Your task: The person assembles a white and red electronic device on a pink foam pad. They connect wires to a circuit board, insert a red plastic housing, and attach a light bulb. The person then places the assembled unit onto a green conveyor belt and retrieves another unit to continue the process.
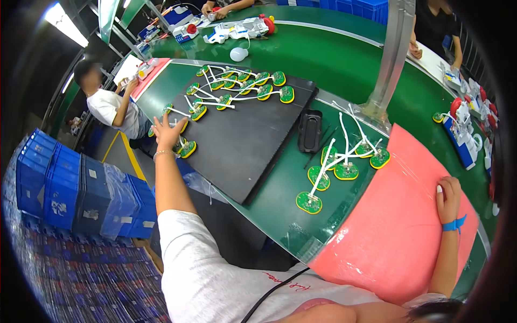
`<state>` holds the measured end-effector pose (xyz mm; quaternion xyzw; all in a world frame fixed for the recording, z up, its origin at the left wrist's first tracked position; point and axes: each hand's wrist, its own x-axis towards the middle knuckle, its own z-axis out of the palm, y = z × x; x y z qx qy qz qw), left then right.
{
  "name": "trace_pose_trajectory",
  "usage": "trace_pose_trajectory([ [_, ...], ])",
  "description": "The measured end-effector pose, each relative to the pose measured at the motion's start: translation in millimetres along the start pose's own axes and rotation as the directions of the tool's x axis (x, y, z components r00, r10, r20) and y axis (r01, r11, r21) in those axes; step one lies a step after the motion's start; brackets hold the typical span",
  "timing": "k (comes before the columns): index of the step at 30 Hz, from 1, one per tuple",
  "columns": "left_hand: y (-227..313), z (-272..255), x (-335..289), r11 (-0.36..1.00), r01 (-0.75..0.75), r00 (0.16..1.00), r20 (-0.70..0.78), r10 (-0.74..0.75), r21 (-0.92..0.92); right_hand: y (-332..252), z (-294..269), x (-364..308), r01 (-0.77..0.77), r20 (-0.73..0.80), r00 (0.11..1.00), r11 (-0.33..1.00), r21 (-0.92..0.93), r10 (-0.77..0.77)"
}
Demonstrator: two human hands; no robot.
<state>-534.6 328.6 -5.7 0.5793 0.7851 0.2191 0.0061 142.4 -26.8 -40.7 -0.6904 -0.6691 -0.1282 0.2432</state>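
My left hand (167, 133) reaches out to the left edge of a black foam board (242, 145), fingers spread and nothing visibly gripped. Just beside it are small green circuit boards with yellow rims, one of them a round-ended board (187, 149) near my wrist. Several more such boards with white wires, including a circuit board (287, 95), lie across the far part of the foam. My right hand (448, 199) rests on a pink mat (393, 215) at the right, fingers lying on it, holding nothing I can see. A blue band (455, 223) circles that wrist.
Between foam and mat lie several wired boards, one circuit board (309, 203) nearest me, and a black tray (310, 132). A metal post (396, 59) rises behind. White toy-like assemblies (242, 29) sit on the green conveyor (323, 54). Blue crates (70, 183) stand left; co-workers sit around.
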Motion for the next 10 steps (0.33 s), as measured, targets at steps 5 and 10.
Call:
trace_pose_trajectory([
  [5,-6.0,16.0,27.4,0.978,-0.193,0.970,0.166,0.178,0.078,-11.6,5.4,8.8,0.011,-0.046,0.999,0.999,-0.038,-0.013],
  [10,8.9,17.0,37.8,0.975,-0.209,0.928,0.300,0.221,-0.073,-8.0,8.1,8.8,-0.001,-0.005,1.000,1.000,-0.032,0.001],
])
